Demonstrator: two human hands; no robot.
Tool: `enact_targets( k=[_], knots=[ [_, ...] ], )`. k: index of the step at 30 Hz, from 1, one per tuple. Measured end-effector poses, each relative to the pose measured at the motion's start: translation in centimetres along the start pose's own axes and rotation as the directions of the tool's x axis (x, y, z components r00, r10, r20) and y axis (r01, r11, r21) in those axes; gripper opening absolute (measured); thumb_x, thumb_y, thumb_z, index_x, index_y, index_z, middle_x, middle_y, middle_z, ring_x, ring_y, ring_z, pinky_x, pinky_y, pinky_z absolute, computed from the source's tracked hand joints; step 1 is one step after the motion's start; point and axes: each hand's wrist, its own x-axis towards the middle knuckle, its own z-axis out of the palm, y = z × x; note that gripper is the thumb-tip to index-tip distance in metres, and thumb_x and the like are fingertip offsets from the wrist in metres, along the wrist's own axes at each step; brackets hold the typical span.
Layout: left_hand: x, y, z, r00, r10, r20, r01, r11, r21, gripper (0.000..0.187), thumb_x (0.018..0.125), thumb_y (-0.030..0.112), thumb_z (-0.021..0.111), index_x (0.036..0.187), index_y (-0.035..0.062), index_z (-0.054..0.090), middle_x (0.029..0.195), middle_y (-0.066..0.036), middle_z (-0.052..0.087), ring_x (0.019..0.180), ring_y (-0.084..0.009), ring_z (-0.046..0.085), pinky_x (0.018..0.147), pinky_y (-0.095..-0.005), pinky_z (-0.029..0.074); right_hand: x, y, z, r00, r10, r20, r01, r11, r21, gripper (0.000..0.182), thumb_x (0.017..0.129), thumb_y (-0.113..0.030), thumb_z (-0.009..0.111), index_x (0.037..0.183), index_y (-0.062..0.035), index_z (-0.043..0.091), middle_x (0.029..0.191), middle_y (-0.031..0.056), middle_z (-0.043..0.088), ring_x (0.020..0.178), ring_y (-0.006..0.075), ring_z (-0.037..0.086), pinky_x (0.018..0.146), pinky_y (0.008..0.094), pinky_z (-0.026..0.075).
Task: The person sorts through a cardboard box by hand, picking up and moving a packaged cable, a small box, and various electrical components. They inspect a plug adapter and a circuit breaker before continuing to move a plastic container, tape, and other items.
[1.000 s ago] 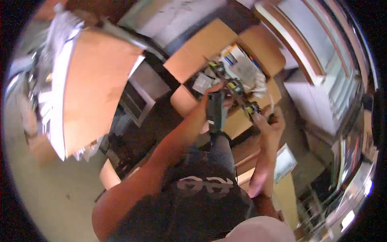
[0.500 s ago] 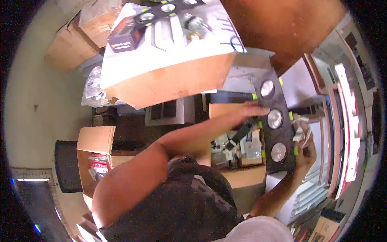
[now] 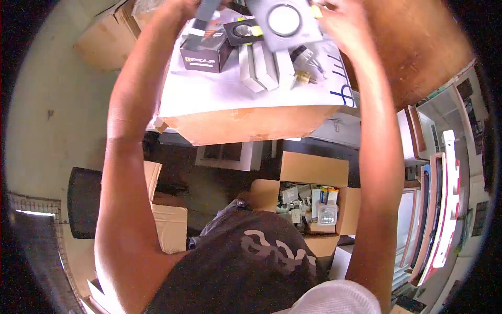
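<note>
Left hand (image 3: 184, 9) raised at the top edge, partly out of frame, closed around the end of a grey strip (image 3: 203, 18) above a dark carton (image 3: 206, 49). Beside that, white blocks (image 3: 261, 65) and a brass fitting (image 3: 303, 77) lying on the white-topped cardboard box (image 3: 246, 118). Square light panel (image 3: 284, 22) held up over the box top. Right hand (image 3: 345, 23) gripping the panel's right edge, fingers curled. Lower down, open box of parts (image 3: 314, 206) on the floor.
</note>
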Motion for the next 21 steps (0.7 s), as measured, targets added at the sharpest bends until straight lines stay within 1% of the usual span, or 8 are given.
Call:
enact_targets(
  k=[7,9,10,12,13,15,18,21],
  knots=[
    [1.1,-3.3,-7.7,0.973,-0.160,-0.164,0.205,0.929,0.309,0.033,0.077,0.038,0.070,0.084,0.0060,0.065,0.074,-0.005,0.058,0.052,-0.0146,0.050,0.050,-0.0254,0.041,0.8,3.5,8.1,0.989,0.050,0.142,-0.013,0.969,-0.247,0.019,0.075,-0.018,0.061,0.084,-0.0015,0.065,0.085,0.0211,0.064,0.077,0.0328,0.064,0.068,0.0406,0.049],
    [1.5,-5.4,-9.0,0.981,-0.140,-0.135,0.182,0.908,0.378,0.043,0.075,0.037,0.073,0.102,0.0038,0.066,0.083,-0.005,0.061,0.057,-0.0119,0.053,0.055,-0.0245,0.044,-0.4,2.1,9.0,0.973,0.157,0.170,-0.094,0.939,-0.330,0.014,0.079,-0.015,0.063,0.080,-0.0013,0.064,0.068,0.0136,0.060,0.063,0.0197,0.058,0.061,0.0350,0.044],
    [3.5,-8.7,-11.2,0.992,0.072,0.099,-0.111,0.867,0.486,0.046,0.074,0.035,0.073,0.108,0.0045,0.066,0.087,-0.005,0.064,0.061,-0.0119,0.055,0.059,-0.0262,0.046,-0.9,1.8,9.1,0.946,0.215,0.241,-0.131,0.937,-0.323,0.019,0.078,-0.020,0.062,0.078,-0.0018,0.065,0.072,0.0171,0.062,0.069,0.0287,0.061,0.065,0.0400,0.046],
    [2.9,-7.1,-10.8,0.917,-0.245,0.315,-0.039,0.732,0.681,0.056,0.076,0.028,0.069,0.126,0.0061,0.059,0.106,-0.007,0.066,0.078,-0.0150,0.061,0.077,-0.0306,0.050,-1.5,1.9,9.0,0.910,0.272,0.313,-0.169,0.932,-0.320,0.023,0.076,-0.025,0.062,0.077,-0.0024,0.066,0.076,0.0206,0.064,0.075,0.0377,0.064,0.070,0.0450,0.048],
    [2.7,-7.0,-7.9,0.927,-0.375,0.002,0.302,0.750,0.589,0.053,0.079,0.027,0.064,0.126,0.0041,0.057,0.109,-0.007,0.065,0.082,-0.0175,0.061,0.082,-0.0317,0.048,-1.9,2.2,9.0,0.907,0.290,0.306,-0.177,0.921,-0.348,0.025,0.077,-0.027,0.064,0.076,-0.0023,0.066,0.075,0.0196,0.065,0.074,0.0364,0.064,0.069,0.0439,0.049],
    [7.8,-11.9,-13.6,0.950,0.001,0.311,-0.273,0.484,0.831,0.041,0.087,0.029,0.057,0.119,0.0043,0.063,0.100,-0.007,0.067,0.080,-0.0162,0.061,0.079,-0.0308,0.048,-2.5,2.9,8.8,0.903,0.309,0.297,-0.187,0.907,-0.377,0.028,0.078,-0.030,0.065,0.075,-0.0022,0.066,0.074,0.0187,0.065,0.072,0.0351,0.064,0.068,0.0428,0.049],
    [5.9,-9.0,-10.4,0.965,-0.250,0.074,0.091,0.588,0.804,0.038,0.090,0.033,0.054,0.113,0.0045,0.066,0.093,-0.007,0.067,0.077,-0.0156,0.060,0.077,-0.0317,0.048,-3.2,2.9,8.4,0.880,0.380,0.285,-0.315,0.916,-0.250,0.027,0.078,-0.030,0.068,0.075,-0.0033,0.067,0.070,0.0159,0.065,0.069,0.0293,0.065,0.066,0.0395,0.049],
    [6.7,-9.2,-10.0,0.985,-0.158,0.069,0.031,0.555,0.831,0.037,0.090,0.032,0.054,0.108,0.0029,0.067,0.092,-0.007,0.067,0.073,-0.0151,0.060,0.072,-0.0334,0.049,-4.1,3.8,8.5,0.912,0.296,0.284,-0.242,0.947,-0.209,0.026,0.078,-0.029,0.069,0.075,-0.0029,0.067,0.071,0.0157,0.066,0.067,0.0287,0.065,0.064,0.0398,0.049]
  ],
)
